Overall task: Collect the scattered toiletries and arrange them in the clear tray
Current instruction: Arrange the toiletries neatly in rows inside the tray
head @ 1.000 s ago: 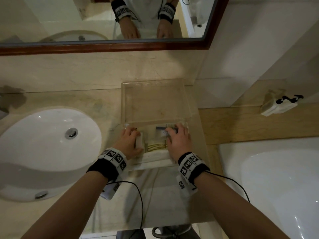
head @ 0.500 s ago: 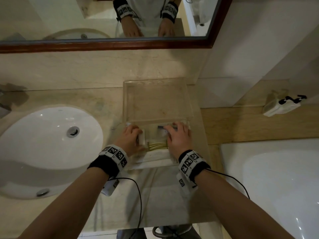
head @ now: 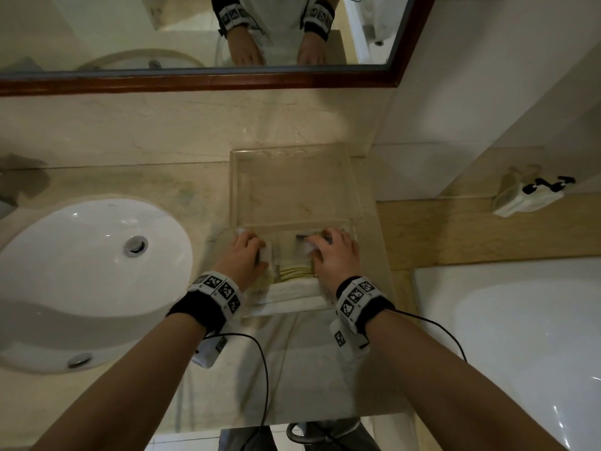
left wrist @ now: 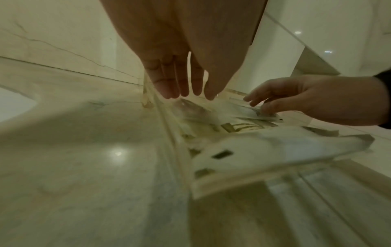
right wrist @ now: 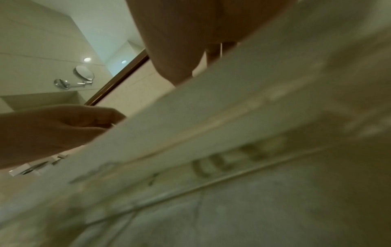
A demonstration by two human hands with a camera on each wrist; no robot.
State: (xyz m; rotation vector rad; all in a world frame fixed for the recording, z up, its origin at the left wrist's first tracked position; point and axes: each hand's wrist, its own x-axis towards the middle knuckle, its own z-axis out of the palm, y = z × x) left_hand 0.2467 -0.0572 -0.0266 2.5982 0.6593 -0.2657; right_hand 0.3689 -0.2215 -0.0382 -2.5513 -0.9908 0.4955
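Note:
The clear tray stands on the marble counter between sink and tub. At its near end lie flat white packets, a yellow-striped item and a long white box. My left hand reaches in at the tray's left wall. Its straight fingers touch a white packet. My right hand lies spread over the packets at the right, its fingertips resting on them. The right wrist view is blurred and mostly filled by the tray wall.
A white sink lies left of the tray and a bathtub right of it. A white object with a black clip sits on the tub ledge. The mirror hangs behind; the wall corner is close to the tray's far right.
Both hands stay at the near end of the tray and have barely shifted on the packets. The view has tilted slightly.

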